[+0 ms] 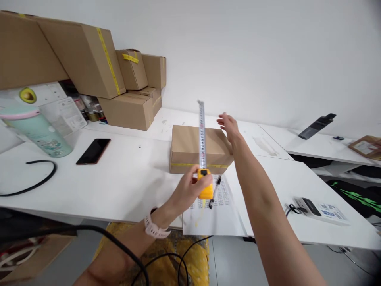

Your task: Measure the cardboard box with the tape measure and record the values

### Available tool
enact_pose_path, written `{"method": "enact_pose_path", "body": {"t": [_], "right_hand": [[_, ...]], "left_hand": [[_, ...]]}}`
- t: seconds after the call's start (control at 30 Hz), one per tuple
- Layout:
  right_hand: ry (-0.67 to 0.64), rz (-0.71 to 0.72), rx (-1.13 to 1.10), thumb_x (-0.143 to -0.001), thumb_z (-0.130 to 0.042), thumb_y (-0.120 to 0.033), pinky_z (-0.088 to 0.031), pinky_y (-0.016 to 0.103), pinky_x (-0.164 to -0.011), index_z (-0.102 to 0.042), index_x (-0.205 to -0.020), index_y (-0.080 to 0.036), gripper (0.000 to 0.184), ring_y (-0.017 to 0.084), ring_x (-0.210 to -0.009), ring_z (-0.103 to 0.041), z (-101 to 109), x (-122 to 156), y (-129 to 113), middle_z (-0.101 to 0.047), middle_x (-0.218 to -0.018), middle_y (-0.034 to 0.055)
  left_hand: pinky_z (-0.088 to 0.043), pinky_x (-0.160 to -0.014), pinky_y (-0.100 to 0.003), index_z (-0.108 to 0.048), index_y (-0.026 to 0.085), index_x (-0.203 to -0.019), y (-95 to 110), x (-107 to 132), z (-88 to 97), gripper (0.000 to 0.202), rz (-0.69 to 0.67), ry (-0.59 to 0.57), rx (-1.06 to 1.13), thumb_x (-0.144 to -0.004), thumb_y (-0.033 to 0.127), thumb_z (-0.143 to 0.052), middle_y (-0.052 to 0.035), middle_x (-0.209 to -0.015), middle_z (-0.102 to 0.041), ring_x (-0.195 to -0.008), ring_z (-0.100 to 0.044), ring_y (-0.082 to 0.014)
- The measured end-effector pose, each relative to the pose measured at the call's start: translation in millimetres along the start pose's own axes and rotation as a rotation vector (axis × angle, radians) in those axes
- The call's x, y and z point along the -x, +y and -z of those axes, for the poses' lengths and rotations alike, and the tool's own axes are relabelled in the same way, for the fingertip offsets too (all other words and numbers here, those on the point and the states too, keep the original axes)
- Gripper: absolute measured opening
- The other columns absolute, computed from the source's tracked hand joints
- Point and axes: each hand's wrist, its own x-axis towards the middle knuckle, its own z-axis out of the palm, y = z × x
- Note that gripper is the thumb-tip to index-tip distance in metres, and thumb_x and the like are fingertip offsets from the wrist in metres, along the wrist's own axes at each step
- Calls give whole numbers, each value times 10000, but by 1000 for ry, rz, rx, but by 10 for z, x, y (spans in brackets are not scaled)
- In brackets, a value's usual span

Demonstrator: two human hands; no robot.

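Observation:
My left hand (190, 184) grips a yellow tape measure (205, 190), its thumb on the case near the black button. The metal blade (202, 135) is pulled out and points away from me, passing in front of a closed cardboard box (190, 145) with yellow tape along its near side. Whether the blade touches the box I cannot tell. My right hand (229, 125) is held over the box's far right corner, fingers apart and holding nothing. Beneath the tape measure lie a printed sheet (223, 218) and a dark pen (215, 192).
Cardboard boxes (127, 109) are stacked at the back left. A mint tumbler (44, 135), a phone (93, 151) and a black cable (49, 176) lie left. To the right are a power strip (311, 207) and a dark bottle (317, 126). A black cable (110, 234) crosses the foreground.

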Motion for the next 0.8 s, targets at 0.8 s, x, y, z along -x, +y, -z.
{"method": "enact_pose_path", "body": {"t": [0.8], "right_hand": [[108, 409, 588, -974, -418, -251, -423, 349, -876, -538, -781, -238, 227, 241, -927, -583, 266, 519, -134, -683, -995, 92]], "left_hand": [[-391, -484, -227, -573, 224, -893, 469, -281, 690, 320, -231, 138, -104, -760, 472, -725, 25, -738, -535, -604, -514, -112]]}}
